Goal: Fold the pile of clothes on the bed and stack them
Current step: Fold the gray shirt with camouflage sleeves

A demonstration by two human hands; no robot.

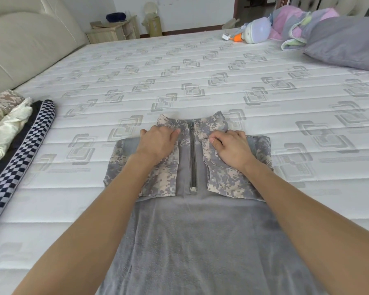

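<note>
A grey shirt (198, 235) with camouflage shoulders, collar and a short zip lies flat on the mattress (179, 77), collar away from me, with both sleeves folded in over the chest. My left hand (158, 143) pinches the camouflage fabric just left of the zip, below the collar. My right hand (230, 149) has its fingers curled on the fabric just right of the zip. At the left edge lies a pile of clothes (6, 124): a camouflage piece, a cream one and a dark checked one.
A padded headboard (26, 39) stands at the far left. At the far right lie a grey pillow (347, 43), a pink and grey blanket (294, 24), a white bulb-shaped lamp (257, 30) and small items. A wooden nightstand (113, 30) is behind the bed.
</note>
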